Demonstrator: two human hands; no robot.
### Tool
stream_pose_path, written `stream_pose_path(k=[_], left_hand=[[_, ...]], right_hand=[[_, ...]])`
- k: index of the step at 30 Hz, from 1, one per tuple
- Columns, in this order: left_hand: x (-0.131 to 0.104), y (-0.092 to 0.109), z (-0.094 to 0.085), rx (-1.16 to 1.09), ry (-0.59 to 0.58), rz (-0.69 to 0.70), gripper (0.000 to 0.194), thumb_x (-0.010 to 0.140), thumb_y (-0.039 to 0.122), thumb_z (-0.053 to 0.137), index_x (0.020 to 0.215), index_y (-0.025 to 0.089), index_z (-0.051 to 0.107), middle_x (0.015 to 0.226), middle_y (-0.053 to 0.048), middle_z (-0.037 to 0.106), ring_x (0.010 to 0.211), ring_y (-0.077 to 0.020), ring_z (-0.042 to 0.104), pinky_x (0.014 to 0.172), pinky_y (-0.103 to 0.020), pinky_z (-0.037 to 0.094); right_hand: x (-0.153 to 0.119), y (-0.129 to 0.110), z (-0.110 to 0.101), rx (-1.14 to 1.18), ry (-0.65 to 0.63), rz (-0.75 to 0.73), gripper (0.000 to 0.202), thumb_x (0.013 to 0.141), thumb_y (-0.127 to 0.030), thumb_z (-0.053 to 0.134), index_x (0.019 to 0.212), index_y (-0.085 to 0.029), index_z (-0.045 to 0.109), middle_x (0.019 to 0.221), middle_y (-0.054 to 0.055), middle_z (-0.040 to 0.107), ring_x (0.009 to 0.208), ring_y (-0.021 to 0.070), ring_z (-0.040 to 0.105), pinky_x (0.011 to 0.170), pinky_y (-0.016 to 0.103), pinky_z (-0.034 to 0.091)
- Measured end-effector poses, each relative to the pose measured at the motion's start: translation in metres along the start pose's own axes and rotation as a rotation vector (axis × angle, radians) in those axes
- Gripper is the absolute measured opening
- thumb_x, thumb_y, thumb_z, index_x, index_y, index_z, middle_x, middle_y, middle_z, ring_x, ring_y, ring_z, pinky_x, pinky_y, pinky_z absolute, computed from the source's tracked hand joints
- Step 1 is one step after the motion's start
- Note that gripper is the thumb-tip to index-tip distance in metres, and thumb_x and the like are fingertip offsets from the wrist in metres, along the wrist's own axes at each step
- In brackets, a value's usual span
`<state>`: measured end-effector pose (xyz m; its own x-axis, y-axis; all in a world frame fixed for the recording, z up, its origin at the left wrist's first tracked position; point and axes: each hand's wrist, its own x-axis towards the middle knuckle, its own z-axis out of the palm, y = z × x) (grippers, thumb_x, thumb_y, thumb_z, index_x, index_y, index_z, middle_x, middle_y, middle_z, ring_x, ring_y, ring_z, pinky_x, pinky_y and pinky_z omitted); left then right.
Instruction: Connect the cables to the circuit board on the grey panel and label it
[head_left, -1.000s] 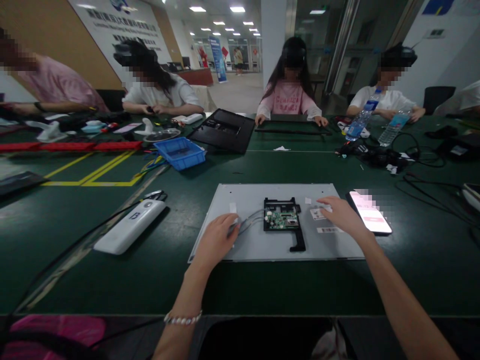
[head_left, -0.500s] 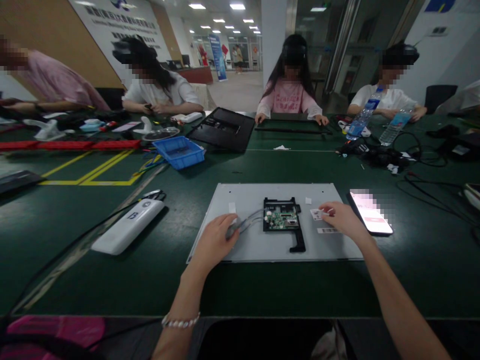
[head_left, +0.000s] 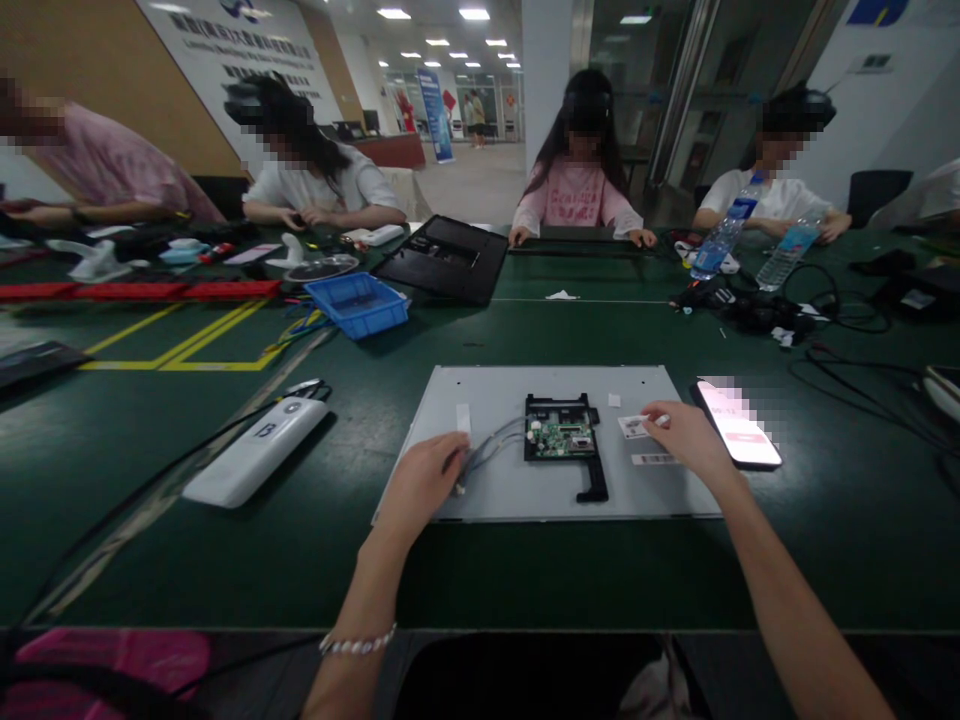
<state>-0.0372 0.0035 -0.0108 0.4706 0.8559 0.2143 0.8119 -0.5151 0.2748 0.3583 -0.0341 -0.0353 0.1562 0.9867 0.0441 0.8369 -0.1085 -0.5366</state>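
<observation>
From here I see the left hand [head_left: 431, 475] curled at the grey wires [head_left: 498, 442], though I can't tell if it grips them; the right hand [head_left: 690, 438] pinches a small pale piece [head_left: 661, 421] above a label [head_left: 634, 427]. The circuit board [head_left: 559, 436] sits mid-panel [head_left: 510, 495] on the green tabletop [head_left: 525, 580].

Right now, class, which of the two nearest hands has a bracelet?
The left hand, by the grey cables: beads circle its wrist; the right hand shows none.
</observation>
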Motion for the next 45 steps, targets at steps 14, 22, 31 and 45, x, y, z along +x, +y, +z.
stream_pose_path(k=[14, 22, 31, 45], left_hand=[[-0.008, 0.036, 0.000, 0.207, 0.139, 0.124, 0.023, 0.089, 0.017, 0.043, 0.101, 0.018, 0.063, 0.105, -0.008, 0.068, 0.097, -0.0210, 0.063, 0.095, -0.041, 0.040], [-0.013, 0.047, 0.007, 0.191, 0.081, 0.117, 0.023, 0.090, 0.022, 0.042, 0.103, 0.018, 0.061, 0.107, -0.009, 0.068, 0.102, -0.0218, 0.061, 0.100, -0.045, 0.035], [-0.009, 0.054, 0.001, 0.134, 0.147, -0.027, 0.026, 0.091, 0.024, 0.041, 0.109, 0.018, 0.058, 0.111, -0.009, 0.065, 0.102, -0.0239, 0.059, 0.096, -0.042, 0.039], [-0.006, 0.050, 0.023, 0.178, 0.063, -0.118, 0.037, 0.087, 0.025, 0.045, 0.122, 0.015, 0.045, 0.127, -0.015, 0.054, 0.120, -0.0269, 0.048, 0.098, -0.043, 0.038]], right_hand=[[0.000, 0.005, 0.003, -0.129, 0.059, -0.014, 0.027, 0.086, -0.033, 0.045, 0.098, -0.021, 0.066, 0.104, 0.007, 0.065, 0.095, 0.0211, 0.061, 0.084, 0.031, 0.042], [-0.001, 0.004, 0.001, -0.140, 0.050, 0.016, 0.026, 0.085, -0.032, 0.047, 0.098, -0.022, 0.066, 0.104, 0.007, 0.065, 0.095, 0.0213, 0.060, 0.084, 0.032, 0.042], [-0.001, 0.003, -0.003, -0.069, -0.037, -0.013, 0.025, 0.077, -0.025, 0.054, 0.099, -0.022, 0.067, 0.109, 0.006, 0.062, 0.090, 0.0202, 0.060, 0.079, 0.030, 0.044], [0.000, 0.008, -0.001, 0.017, -0.035, 0.003, 0.018, 0.078, -0.026, 0.053, 0.087, -0.021, 0.068, 0.090, 0.004, 0.067, 0.076, 0.0170, 0.061, 0.070, 0.028, 0.045]])
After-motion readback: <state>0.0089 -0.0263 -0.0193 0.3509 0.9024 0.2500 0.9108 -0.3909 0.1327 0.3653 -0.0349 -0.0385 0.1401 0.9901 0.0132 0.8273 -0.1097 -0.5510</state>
